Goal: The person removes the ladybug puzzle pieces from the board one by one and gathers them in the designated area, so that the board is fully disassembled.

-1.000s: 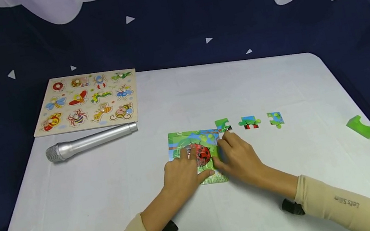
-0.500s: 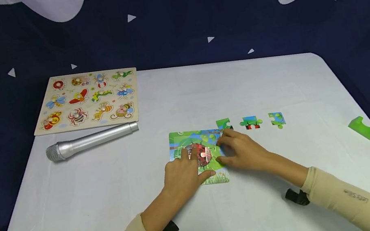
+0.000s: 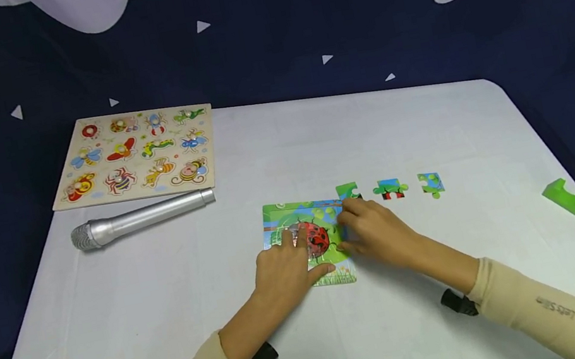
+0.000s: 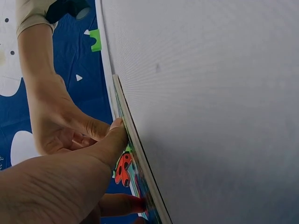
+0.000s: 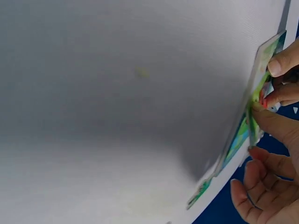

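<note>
Working over one ladybug puzzle (image 3: 320, 241), two hands (image 3: 283, 276), three pieces (image 3: 390, 189) lying nearby

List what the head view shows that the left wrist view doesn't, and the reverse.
Head only: pale wooden rectangular insect peg board; silver handheld microphone.
Left wrist only: dark round dots on a white patch of the dark blue fabric backdrop.
Both: left hand, right hand, rectangular green-and-red ladybug puzzle, green notched block, white tabletop and that backdrop.
</note>
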Demonstrator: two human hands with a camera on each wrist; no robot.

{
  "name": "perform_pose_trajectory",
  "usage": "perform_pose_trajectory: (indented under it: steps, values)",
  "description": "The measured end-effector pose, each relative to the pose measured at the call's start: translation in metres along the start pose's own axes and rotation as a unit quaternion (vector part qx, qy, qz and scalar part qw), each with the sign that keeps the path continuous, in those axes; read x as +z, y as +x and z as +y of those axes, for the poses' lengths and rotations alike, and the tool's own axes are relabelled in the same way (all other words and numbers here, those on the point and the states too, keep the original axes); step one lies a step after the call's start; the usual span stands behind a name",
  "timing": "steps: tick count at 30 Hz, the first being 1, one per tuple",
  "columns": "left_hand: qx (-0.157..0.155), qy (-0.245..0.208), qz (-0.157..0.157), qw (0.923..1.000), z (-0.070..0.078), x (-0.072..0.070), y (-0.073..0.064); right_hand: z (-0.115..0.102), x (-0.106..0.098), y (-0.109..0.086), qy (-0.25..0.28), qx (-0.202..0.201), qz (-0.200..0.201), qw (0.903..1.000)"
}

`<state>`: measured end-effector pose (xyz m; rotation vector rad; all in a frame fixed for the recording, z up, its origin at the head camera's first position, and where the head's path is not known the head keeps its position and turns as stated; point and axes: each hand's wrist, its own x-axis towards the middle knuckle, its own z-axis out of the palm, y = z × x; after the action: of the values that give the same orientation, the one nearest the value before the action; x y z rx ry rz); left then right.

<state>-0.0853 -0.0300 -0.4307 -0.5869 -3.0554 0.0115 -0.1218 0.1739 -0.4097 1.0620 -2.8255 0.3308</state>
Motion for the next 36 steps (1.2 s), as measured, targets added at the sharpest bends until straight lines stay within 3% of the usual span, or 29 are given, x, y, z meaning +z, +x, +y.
perform_pose_trajectory:
  steps: [4,10,29,36]
  values:
    - [-0.001,-0.004,-0.008,1.0,0.0,-0.001,0.0,-0.001,-0.004,0.004,-0.006,-0.001,-0.025,0.9997]
    - [-0.002,-0.011,-0.013,0.9998,0.0,-0.001,0.0,0.003,-0.003,0.003,0.034,0.022,-0.056,0.9976]
    - [0.011,-0.009,0.005,0.9999,-0.001,0.0,0.0,-0.001,0.012,0.015,0.112,-0.002,-0.035,0.9931]
    - [0.009,-0.005,-0.002,0.9999,-0.001,-0.001,0.0,0.005,0.018,0.012,0.121,-0.033,-0.001,0.9921]
